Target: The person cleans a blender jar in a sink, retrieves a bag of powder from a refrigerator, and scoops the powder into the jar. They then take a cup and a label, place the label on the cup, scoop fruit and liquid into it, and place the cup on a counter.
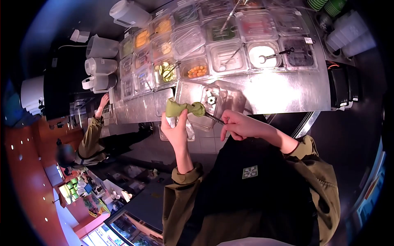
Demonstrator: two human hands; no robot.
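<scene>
My left hand (176, 130) is closed around a light green, cup-shaped piece (175, 108) that flares toward the left, its thumb pressed against the side. At its narrow end sits a rounded green lump (198, 109), on the tip of a thin dark-handled tool (214, 119). My right hand (234, 124) pinches the far end of that handle; the tool's head is hidden by the green. Both hands are over the counter's front edge, in front of a clear rectangular tub (217, 95) with a black-and-white round part showing in it.
Clear food tubs fill the counter's back, among them orange balls (197, 71), sliced green pieces (165, 70) and a white filling (262, 53) with tongs. White pitchers (99, 65) stand left, green cups (334, 7) at the upper right. A co-worker's arm (101, 107) reaches over the counter's left end.
</scene>
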